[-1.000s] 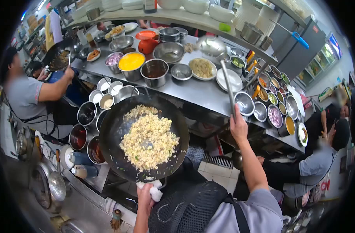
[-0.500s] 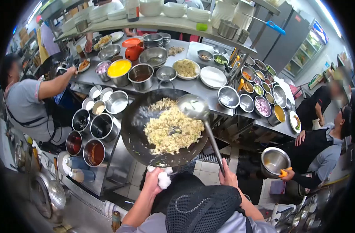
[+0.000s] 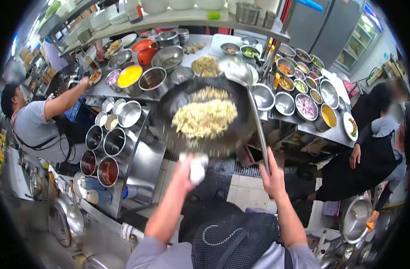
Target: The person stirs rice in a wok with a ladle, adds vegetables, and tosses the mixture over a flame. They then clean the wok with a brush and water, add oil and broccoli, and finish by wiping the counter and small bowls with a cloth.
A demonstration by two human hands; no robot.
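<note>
My left hand (image 3: 182,177) is closed on a folded white cloth (image 3: 198,171) at the near rim of a large dark wok (image 3: 165,110). Motion blurs that rim, and the cloth hides the grip. Pale yellow fried rice (image 3: 204,119) with bits of green lies heaped in the wok, with some grains smeared by movement. My right hand (image 3: 274,178) is wrapped round the long metal handle of a ladle (image 3: 258,121). The ladle's bowl is tilted up at the wok's far right edge, above the rice.
Beyond the wok, a steel counter carries a yellow-filled pot (image 3: 129,77), an orange container (image 3: 146,56) and steel bowls. Sauce pots (image 3: 110,170) stand at left, ingredient bowls (image 3: 306,106) at right. One co-worker (image 3: 39,121) is at left; others are at right, one holding a steel bowl (image 3: 356,219).
My arms reach further forward, with the wok shifted slightly right. The ladle has swung up and right, away from the rice. The rice is bunched together. At right, the co-worker's bowl is lower.
</note>
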